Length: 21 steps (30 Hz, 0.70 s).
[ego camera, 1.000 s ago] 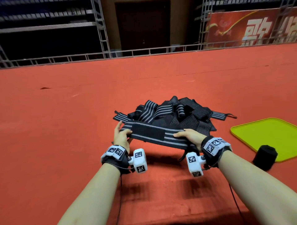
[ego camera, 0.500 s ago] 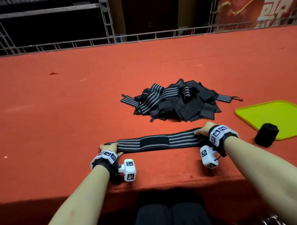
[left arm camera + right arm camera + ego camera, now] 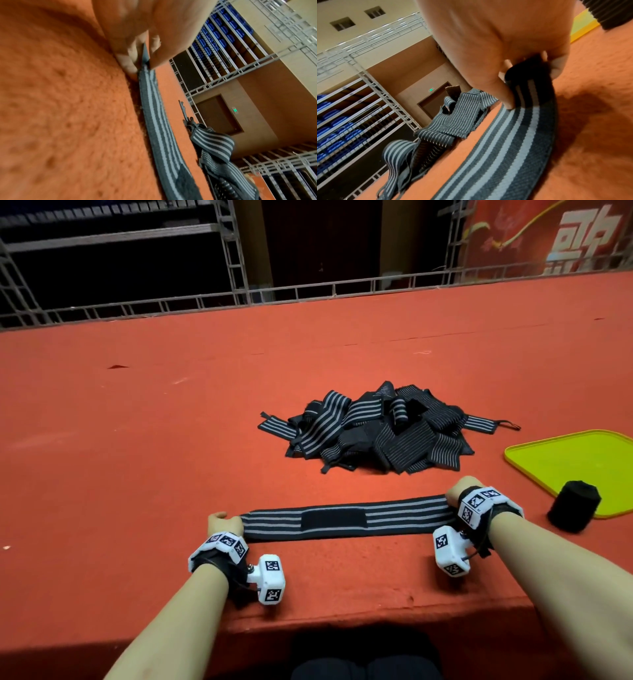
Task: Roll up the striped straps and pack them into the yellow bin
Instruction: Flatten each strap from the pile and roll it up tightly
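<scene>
Strap [image 3: 346, 519] flat, L-R across table edge

An indoor sports hall or arena is indicated by tiered blue seats [image 3: 332, 136], metal railings [image 3: 308, 292] and red carpeted staging [image 3: 171, 440]

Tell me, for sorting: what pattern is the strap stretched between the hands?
Black strap with lengthwise grey stripes and a plain black patch mid-length; clearest in the head view.

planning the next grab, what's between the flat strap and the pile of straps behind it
Nothing: the head view shows only bare red carpet between the flat strap and the pile.
</scene>
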Available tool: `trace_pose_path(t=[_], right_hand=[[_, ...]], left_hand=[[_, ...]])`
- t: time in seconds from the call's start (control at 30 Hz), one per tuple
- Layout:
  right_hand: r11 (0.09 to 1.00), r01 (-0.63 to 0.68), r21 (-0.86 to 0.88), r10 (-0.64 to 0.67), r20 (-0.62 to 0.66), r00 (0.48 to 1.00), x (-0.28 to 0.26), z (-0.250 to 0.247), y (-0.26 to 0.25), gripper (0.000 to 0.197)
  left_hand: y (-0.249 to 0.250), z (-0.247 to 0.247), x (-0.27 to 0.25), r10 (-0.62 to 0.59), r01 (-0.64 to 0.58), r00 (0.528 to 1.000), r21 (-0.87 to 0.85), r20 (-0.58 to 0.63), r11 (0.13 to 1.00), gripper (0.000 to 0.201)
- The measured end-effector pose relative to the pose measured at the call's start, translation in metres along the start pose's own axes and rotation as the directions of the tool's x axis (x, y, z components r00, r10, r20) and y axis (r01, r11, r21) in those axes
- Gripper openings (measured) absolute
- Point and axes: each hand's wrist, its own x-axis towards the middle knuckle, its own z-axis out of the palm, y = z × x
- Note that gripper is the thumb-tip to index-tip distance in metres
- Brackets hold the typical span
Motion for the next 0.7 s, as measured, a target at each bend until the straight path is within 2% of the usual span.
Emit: trace_pose_path(t=[0.1, 0.17, 0.27, 0.37, 0.4, 0.47, 0.5, 0.57, 0.63, 0.67, 0.7], right_hand=[[0.992, -0.123, 0.021, 0.125, -0.173, 0.977, -0.002, 0.008, -0.009, 0.047], [0.997, -0.071, -0.012, 0.065, -0.272, 0.960, -0.011, 0.010, -0.022, 0.049], [0.994, 0.113, -0.009, -0.111, -0.284, 0.952, -0.013, 0.018, -0.052, 0.048], [0.921, 0.333, 0.201, -0.291, -0.211, 0.933, -0.008, 0.031, -0.092, 0.035], [0.867, 0.404, 0.291, -0.361, -0.193, 0.912, -0.006, 0.037, -0.107, 0.031], [0.765, 0.434, 0.477, -0.425, -0.134, 0.895, -0.004, 0.048, -0.139, 0.022], [0.703, 0.378, 0.602, -0.417, -0.082, 0.905, -0.002, 0.054, -0.155, 0.020], [0.520, 0.145, 0.842, -0.394, 0.086, 0.915, 0.004, 0.065, -0.183, 0.021], [0.364, -0.078, 0.928, -0.404, 0.233, 0.885, 0.012, 0.075, -0.203, 0.026], [0.319, -0.145, 0.937, -0.415, 0.276, 0.867, 0.015, 0.079, -0.209, 0.025], [0.281, -0.184, 0.942, -0.425, 0.294, 0.856, 0.020, 0.085, -0.215, 0.025]], left_hand=[[0.010, -0.006, -0.007, -0.012, 0.026, 0.999, 0.283, -0.051, 0.959, 0.035], [0.022, -0.008, -0.014, 0.036, -0.021, 0.999, 0.351, -0.035, 0.936, 0.033], [0.049, 0.007, -0.019, 0.172, -0.175, 0.984, 0.302, 0.040, 0.937, 0.032], [0.085, 0.037, -0.025, 0.296, -0.326, 0.941, 0.197, 0.165, 0.925, 0.029], [0.093, 0.050, -0.027, 0.316, -0.349, 0.919, 0.116, 0.235, 0.930, 0.026], [0.105, 0.076, -0.033, 0.262, -0.245, 0.872, -0.093, 0.413, 0.965, 0.012], [0.107, 0.087, -0.039, 0.212, -0.142, 0.842, -0.176, 0.496, 0.974, 0.011], [0.103, 0.108, -0.047, 0.145, -0.007, 0.797, -0.230, 0.586, 0.973, 0.022], [0.089, 0.121, -0.051, 0.102, 0.013, 0.753, -0.169, 0.651, 0.985, 0.022], [0.078, 0.124, -0.053, 0.083, 0.001, 0.731, -0.123, 0.677, 0.992, 0.021], [0.068, 0.124, -0.053, 0.090, -0.035, 0.738, -0.094, 0.669, 0.995, 0.018]])
